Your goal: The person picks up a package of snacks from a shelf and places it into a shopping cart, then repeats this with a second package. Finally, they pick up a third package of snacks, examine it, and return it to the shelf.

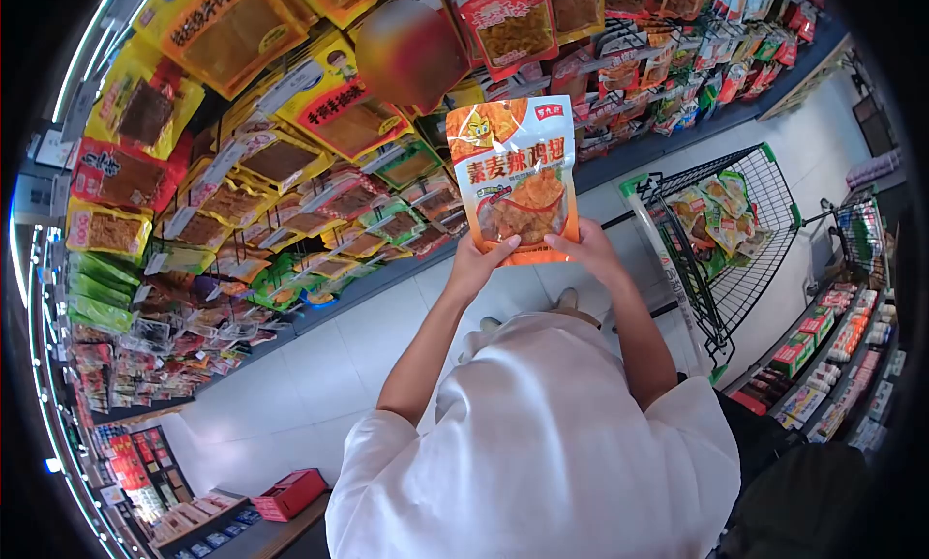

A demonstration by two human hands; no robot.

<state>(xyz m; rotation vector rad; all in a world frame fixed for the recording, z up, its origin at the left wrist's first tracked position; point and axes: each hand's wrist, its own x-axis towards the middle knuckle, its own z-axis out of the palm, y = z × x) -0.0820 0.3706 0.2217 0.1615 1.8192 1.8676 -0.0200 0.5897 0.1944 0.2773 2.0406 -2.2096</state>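
Note:
An orange and white snack pouch (518, 177) with Chinese lettering and a picture of food is held upright in front of me, its printed front facing me. My left hand (476, 267) grips its lower left corner, the thumb pressed on the front. On the lower right corner, my right hand (592, 249) pinches it in the same way. The fingers behind the pouch are hidden. Beyond it stand shelves hung with packaged snacks; a yellow snack packet (344, 104) hangs up and to the left of the pouch.
A wire shopping cart (774, 186) with several snack bags (721, 215) inside stands close on my right. Hanging snack racks run along the front and left. Low shelves (823, 356) with boxed goods are at the right. A red crate (290, 494) sits at the lower left.

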